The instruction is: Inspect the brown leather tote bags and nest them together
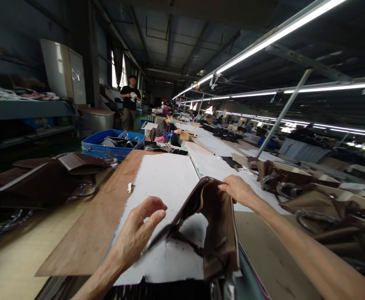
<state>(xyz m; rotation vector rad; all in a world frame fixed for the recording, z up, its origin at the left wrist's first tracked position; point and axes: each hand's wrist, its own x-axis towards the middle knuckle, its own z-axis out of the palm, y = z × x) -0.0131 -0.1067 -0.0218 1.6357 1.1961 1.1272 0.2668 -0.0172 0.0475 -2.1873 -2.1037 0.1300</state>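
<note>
A brown leather bag piece (216,225) is held up over a white sheet (166,183) on the workbench. My left hand (138,233) pinches its lower left edge between thumb and fingers. My right hand (237,189) grips the top edge at the far side, fingers curled over the leather. The piece folds open between both hands, its dark inside showing.
Dark brown bags (45,179) are stacked at the left, more tan bags with metal rings (310,200) at the right. A blue crate (112,143) stands beyond. A seated person (166,129) and a standing person (129,106) are farther down the long table (213,146).
</note>
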